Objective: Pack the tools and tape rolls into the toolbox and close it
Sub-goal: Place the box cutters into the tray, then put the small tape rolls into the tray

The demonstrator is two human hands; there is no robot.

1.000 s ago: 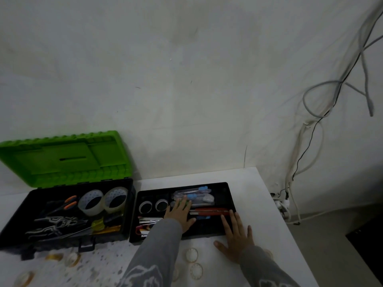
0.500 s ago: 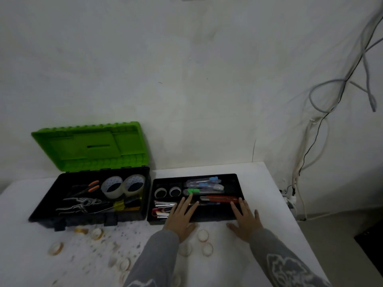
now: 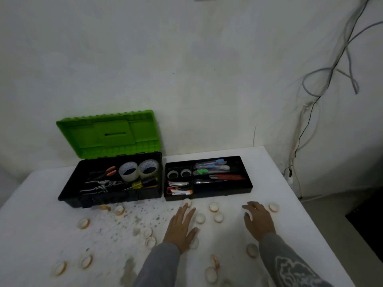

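Note:
A black toolbox (image 3: 70,190) stands open at the back left, its green lid (image 3: 107,135) leaning against the wall. Inside lie two clear tape rolls (image 3: 137,169), pliers (image 3: 101,184) and a yellow screwdriver (image 3: 137,184). To its right sits a black organiser tray (image 3: 247,181) with cutters, pens, a stapler and two small tape rolls (image 3: 179,173). My left hand (image 3: 181,226) rests flat on the white table in front of the tray. My right hand (image 3: 258,219) hovers or rests nearby, fingers loosely bent, holding nothing.
Several small round tape rolls (image 3: 213,207) lie scattered over the white table (image 3: 41,235), around and between my hands. Dark specks mark the tabletop. Cables (image 3: 323,83) hang down the wall at the right. The table's right edge drops to the floor.
Both hands have drawn back from the organiser tray toward me and now sit on the table among the small rolls. The view has pulled back and shifted left.

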